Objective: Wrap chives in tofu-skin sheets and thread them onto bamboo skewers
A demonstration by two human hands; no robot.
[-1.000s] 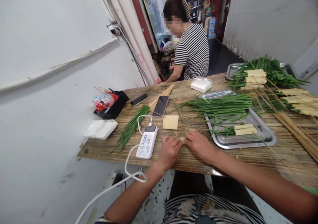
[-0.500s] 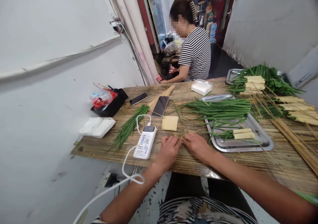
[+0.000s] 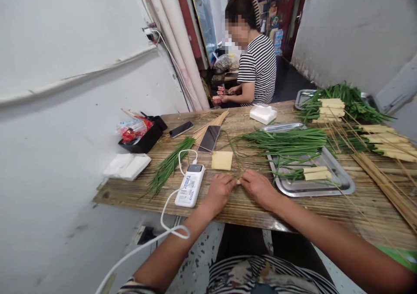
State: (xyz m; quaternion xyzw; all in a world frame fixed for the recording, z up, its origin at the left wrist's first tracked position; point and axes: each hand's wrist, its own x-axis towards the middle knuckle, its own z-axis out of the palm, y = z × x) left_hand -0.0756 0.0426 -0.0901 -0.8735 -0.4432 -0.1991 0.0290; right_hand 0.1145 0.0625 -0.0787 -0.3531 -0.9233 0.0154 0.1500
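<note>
My left hand (image 3: 220, 190) and my right hand (image 3: 259, 189) meet near the table's front edge, fingers bent and pressed down. A small pale tofu-skin roll (image 3: 238, 182) shows between their fingertips; the rest of it is hidden under them. Thin green chive strands (image 3: 237, 157) stretch away just beyond my fingers. A flat, yellowish square tofu sheet (image 3: 222, 160) lies in front of my left hand. To the right, a metal tray (image 3: 345, 185) carries a heap of chives (image 3: 289, 141) and finished-looking tofu rolls (image 3: 316, 173) with green ends.
A white power bank (image 3: 190, 186) with a cable lies left of my hands, beside chives (image 3: 171, 163). Further back are two phones (image 3: 209, 138), skewers (image 3: 216, 122), a black box (image 3: 143, 140) and tissues (image 3: 263, 113). Skewered rolls (image 3: 387, 140) fill the right side. Beyond sits a person (image 3: 260, 68).
My hands have shifted slightly, and a pale end of the roll now shows between them. The person beyond the table has raised the pink skewered pieces and leaned back a little.
</note>
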